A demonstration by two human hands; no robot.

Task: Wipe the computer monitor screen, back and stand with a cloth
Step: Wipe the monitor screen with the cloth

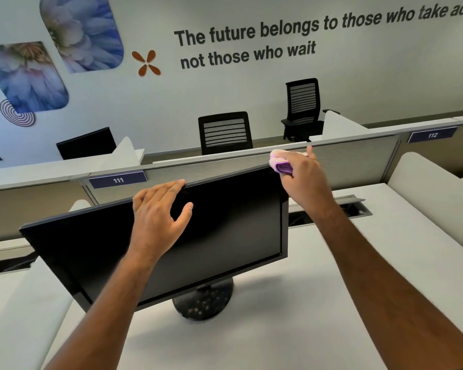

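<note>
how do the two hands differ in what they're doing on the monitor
The left hand lies open over the top edge of the monitor, fingers fairly straight and holding nothing; the right hand is curled round a pink cloth. The left sits mid-edge, the right at the upper right corner. Both are at the monitor's top edge.

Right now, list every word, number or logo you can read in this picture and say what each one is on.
"The future belongs to those who take acti…" on the wall, cut off at the frame edge.
"not those who wait": second line on the wall.
"111": purple tag on the partition.
"112": purple tag further right on the partition.
Logo on the monitor lower bezel: too small and blurred to read.
</note>
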